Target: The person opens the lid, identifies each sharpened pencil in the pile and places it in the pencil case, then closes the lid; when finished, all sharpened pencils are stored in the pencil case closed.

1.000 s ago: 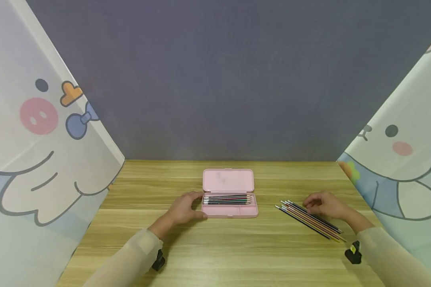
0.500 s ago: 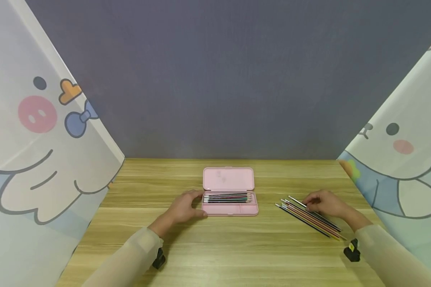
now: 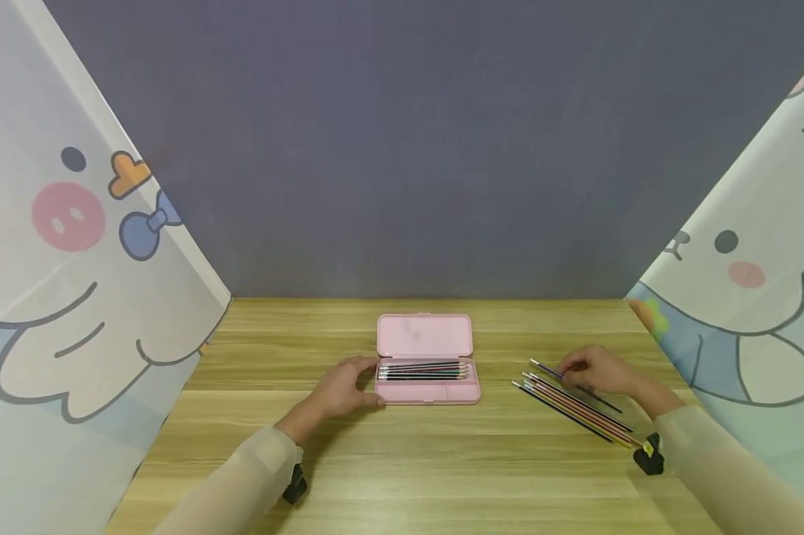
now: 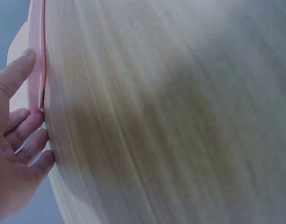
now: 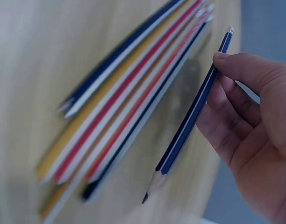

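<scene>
A pink pencil case lies with its lid folded back; several pencils fill its back compartment, and the front compartments hold none. My left hand rests against the case's left end, thumb at the front corner and relaxed fingers at the end, also seen in the left wrist view. Between thumb and fingers, my right hand pinches a dark blue pencil, eraser end up and sharpened tip pointing down. Beside it, several loose pencils in yellow, red, orange, black and blue lie on the table.
The wooden table meets a grey panel at its back. Cartoon-printed sheets rise along the left and right sides. A small black camera sits at the right wrist.
My right hand has drawn one dark blue pencil out of the loose pile, slightly back and left, so that it now lies apart from the others. My left hand has stayed at the case.
</scene>
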Tool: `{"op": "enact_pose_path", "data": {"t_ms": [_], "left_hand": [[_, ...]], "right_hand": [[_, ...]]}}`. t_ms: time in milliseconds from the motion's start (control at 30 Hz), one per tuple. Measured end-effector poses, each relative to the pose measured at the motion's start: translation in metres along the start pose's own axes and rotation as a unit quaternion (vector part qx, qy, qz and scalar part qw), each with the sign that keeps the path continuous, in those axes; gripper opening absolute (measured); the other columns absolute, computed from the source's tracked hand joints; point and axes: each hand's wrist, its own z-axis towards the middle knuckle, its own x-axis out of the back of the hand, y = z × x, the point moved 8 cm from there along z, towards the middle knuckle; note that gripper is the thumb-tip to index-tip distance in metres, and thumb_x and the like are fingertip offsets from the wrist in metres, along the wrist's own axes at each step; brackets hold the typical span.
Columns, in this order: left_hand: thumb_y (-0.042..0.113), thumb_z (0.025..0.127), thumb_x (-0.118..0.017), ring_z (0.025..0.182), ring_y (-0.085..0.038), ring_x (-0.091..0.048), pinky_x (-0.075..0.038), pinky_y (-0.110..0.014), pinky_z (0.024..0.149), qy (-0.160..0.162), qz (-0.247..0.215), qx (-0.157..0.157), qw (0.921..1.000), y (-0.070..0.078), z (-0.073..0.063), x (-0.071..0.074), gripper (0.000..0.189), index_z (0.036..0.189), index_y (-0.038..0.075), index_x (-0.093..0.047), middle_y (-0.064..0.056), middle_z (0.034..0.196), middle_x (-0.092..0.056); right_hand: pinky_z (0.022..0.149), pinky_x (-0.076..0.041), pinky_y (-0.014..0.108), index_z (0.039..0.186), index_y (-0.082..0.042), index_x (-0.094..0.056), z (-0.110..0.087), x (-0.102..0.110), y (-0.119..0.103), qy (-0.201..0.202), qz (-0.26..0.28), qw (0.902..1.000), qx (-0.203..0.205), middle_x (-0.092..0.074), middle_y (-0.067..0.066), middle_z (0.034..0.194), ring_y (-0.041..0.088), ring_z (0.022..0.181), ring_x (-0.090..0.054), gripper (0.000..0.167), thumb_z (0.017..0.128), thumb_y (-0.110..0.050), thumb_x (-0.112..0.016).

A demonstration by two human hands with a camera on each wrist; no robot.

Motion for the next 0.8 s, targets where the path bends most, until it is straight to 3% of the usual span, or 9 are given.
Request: {"op": "enact_pose_path", "data": {"t_ms": [167,300,500,800], "left_hand": [[0.044,0.075,-0.09,0.14,-0.038,-0.049,-0.038,-0.057,0.117,-0.001,-0.004,0.005,1.0,-0.002,0.0,-0.001,0.086,0.148,0.012,-0.055,-0.012,0.149,-0.057],[0.044,0.075,-0.09,0.14,-0.037,-0.05,-0.039,-0.057,0.117,-0.001,-0.004,0.004,1.0,-0.001,-0.001,-0.001,0.086,0.148,0.013,-0.056,-0.011,0.149,-0.058],[0.041,0.074,-0.091,0.139,-0.037,-0.051,-0.039,-0.057,0.116,0.005,-0.005,-0.001,1.0,0.001,-0.001,0.0,0.085,0.147,0.014,-0.057,-0.011,0.146,-0.06],[0.042,0.074,-0.091,0.14,-0.036,-0.05,-0.039,-0.056,0.117,0.005,0.0,-0.002,1.0,0.001,-0.001,0.001,0.084,0.146,0.014,-0.058,-0.01,0.147,-0.06]], "right_hand": [[0.062,-0.053,0.026,0.108,0.0,-0.077,0.026,0.005,-0.03,-0.014,-0.025,0.9994,0.017,-0.077,0.01,0.099,0.005,0.073,-0.063,0.017,0.097,-0.011,-0.069],[0.065,-0.056,0.026,0.108,-0.002,-0.078,0.052,-0.004,-0.058,-0.031,-0.035,0.9986,0.027,-0.077,0.007,0.099,0.006,0.078,-0.066,0.017,0.097,-0.012,-0.071],[0.069,-0.058,0.027,0.106,-0.002,-0.079,0.094,-0.035,-0.107,-0.059,-0.032,0.9955,0.068,-0.077,0.007,0.097,0.007,0.08,-0.068,0.014,0.095,-0.008,-0.071],[0.076,-0.058,0.023,0.106,-0.003,-0.079,0.145,-0.09,-0.156,-0.097,-0.029,0.9872,0.123,-0.078,0.002,0.094,0.003,0.082,-0.067,0.015,0.093,-0.004,-0.072]]}}
